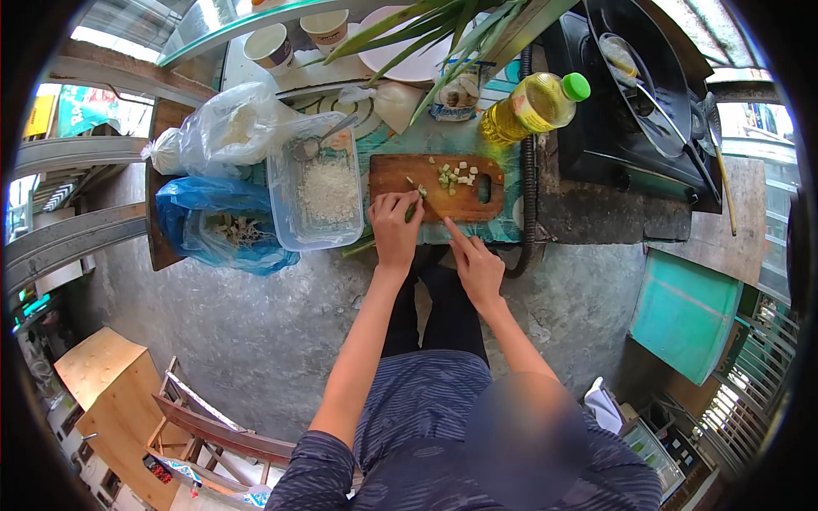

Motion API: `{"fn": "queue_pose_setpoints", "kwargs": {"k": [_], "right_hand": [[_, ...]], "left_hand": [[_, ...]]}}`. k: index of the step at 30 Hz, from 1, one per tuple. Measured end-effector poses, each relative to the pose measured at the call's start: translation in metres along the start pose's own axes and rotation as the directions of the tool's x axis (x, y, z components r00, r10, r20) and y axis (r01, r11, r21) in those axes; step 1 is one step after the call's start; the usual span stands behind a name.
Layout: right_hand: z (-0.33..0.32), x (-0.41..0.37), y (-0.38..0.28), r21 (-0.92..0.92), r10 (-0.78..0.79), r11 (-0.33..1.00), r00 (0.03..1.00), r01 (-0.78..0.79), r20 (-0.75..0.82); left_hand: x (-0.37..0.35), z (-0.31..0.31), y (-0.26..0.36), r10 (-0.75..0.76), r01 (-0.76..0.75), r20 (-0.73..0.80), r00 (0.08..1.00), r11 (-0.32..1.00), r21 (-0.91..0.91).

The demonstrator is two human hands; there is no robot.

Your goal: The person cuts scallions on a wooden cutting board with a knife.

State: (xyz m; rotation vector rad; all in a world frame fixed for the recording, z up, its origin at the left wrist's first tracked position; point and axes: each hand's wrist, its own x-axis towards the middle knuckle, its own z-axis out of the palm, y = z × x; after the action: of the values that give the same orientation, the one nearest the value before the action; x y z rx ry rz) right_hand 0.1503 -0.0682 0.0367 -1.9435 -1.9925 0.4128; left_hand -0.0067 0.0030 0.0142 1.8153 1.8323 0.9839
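Note:
A wooden cutting board [400,175] lies on the table in front of me. My left hand [397,228] is closed on green stalks [361,244], which look like spring onion, at the board's near left edge. Small cut bits lie by its fingertips. My right hand [477,266] is at the near edge, index finger stretched forward along what looks like a knife; the handle is hidden and the blade hard to make out. Chopped green pieces [447,176] and pale cubes [466,175] sit towards the board's right side.
Left of the board stands a clear plastic tub [294,226] with white flour-like powder and a spoon [328,134]. Beyond are a blue plastic bag [183,213] of scraps and a clear bag [230,128]. An oil bottle [532,109] and a stove [588,153] are to the right.

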Motion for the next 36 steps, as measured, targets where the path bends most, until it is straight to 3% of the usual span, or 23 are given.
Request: {"fn": "queue_pose_setpoints", "kwargs": {"k": [17,23,26,29,32,36], "right_hand": [[0.007,-0.002,0.0,-0.107,-0.038,0.994,0.996,0.029,-0.08],[0.008,-0.002,-0.001,-0.008,0.129,0.992,0.991,-0.13,-0.033],[0.0,-0.001,-0.003,0.03,0.087,0.996,0.996,-0.088,0.025],[-0.003,0.001,0.001,0.311,0.133,0.938,0.988,-0.152,0.08],[-0.015,0.003,-0.004,0.439,0.18,0.861,0.96,-0.259,0.212],[-0.021,0.004,-0.005,0.41,0.196,0.861,0.94,-0.301,0.279]], "left_hand": [[-0.002,0.003,-0.001,0.005,-0.005,-0.023,1.0,1.0,0.007],[-0.002,0.003,0.0,0.009,-0.009,-0.027,1.0,1.0,0.005],[-0.002,0.002,0.0,0.012,-0.012,-0.034,0.999,1.0,0.004],[-0.002,0.001,0.0,0.01,-0.01,-0.025,1.0,1.0,0.002],[-0.002,0.001,-0.001,0.008,-0.009,-0.014,1.0,1.0,-0.004],[-0.003,0.001,-0.004,0.0,0.0,-0.02,1.0,1.0,-0.014]]}}
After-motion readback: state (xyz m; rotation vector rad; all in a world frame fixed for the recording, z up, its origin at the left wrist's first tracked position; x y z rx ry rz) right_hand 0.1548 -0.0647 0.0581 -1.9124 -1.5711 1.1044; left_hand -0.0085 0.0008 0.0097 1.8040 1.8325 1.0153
